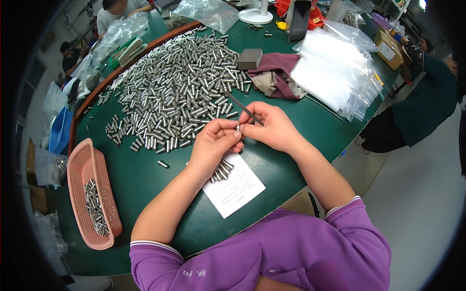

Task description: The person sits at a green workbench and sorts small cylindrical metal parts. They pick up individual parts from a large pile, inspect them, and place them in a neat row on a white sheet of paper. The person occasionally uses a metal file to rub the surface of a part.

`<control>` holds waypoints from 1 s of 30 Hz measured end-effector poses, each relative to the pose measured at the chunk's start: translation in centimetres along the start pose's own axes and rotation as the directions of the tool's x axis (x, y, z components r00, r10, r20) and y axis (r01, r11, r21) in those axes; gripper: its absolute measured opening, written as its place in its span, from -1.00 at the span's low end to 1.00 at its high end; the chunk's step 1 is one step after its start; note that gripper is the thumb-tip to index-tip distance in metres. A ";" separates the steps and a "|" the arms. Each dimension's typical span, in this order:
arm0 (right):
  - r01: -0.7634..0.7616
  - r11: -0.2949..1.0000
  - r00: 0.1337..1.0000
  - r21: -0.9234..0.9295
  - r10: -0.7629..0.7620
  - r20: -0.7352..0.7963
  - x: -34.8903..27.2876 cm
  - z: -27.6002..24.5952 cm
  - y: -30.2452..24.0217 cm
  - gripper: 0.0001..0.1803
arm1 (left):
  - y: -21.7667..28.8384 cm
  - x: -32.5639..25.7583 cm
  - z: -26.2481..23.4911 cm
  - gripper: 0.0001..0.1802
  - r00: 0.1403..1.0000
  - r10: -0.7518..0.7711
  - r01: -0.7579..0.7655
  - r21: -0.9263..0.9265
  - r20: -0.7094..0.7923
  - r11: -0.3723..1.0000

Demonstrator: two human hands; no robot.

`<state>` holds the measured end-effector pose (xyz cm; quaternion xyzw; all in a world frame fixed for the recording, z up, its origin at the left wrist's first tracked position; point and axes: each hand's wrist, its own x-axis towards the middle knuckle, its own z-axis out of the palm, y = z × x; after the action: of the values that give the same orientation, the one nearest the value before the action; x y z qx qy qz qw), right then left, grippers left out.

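My left hand (211,148) is closed, pinching a small shiny metal pin (238,128) between thumb and fingertips. My right hand (274,128) meets it at the pin, its fingers closed round a thin dark flat file (238,102) that points up and left over the table. Whether the file touches the pin I cannot tell. Below my left hand, several metal pins (222,171) lie side by side on a printed white sheet (238,196). A wide heap of similar pins (179,82) spreads just beyond my hands.
A pink plastic basket (106,194) with metal pins stands at the left. Past the heap are a grey block (250,58), a maroon cloth (279,65) and clear plastic bags (335,68). A brown raised rim (97,92) borders the green table (141,194). Other people are nearby.
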<state>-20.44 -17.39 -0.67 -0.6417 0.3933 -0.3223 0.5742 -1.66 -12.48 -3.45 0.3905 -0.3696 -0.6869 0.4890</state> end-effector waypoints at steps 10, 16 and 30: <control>-0.006 1.000 1.000 -0.019 0.007 0.028 0.0 -0.1 -0.3 -0.78 | 0.0 -0.1 0.0 -0.75 1.000 0.018 -0.018 0.000 0.008 1.000; 0.007 0.999 1.000 -0.044 -0.006 0.021 0.1 -0.1 -0.2 -0.78 | 0.1 -0.1 0.3 -0.75 1.000 0.016 -0.016 -0.006 0.001 1.000; 0.021 0.998 0.999 0.067 -0.023 0.027 0.3 -0.2 0.3 -0.79 | 0.2 -0.2 0.3 -0.75 1.000 -0.003 0.003 0.015 -0.012 1.000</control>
<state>-20.47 -17.79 -0.94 -0.6309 0.3670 -0.3326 0.5972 -1.79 -12.30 -3.08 0.3988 -0.3711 -0.6824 0.4874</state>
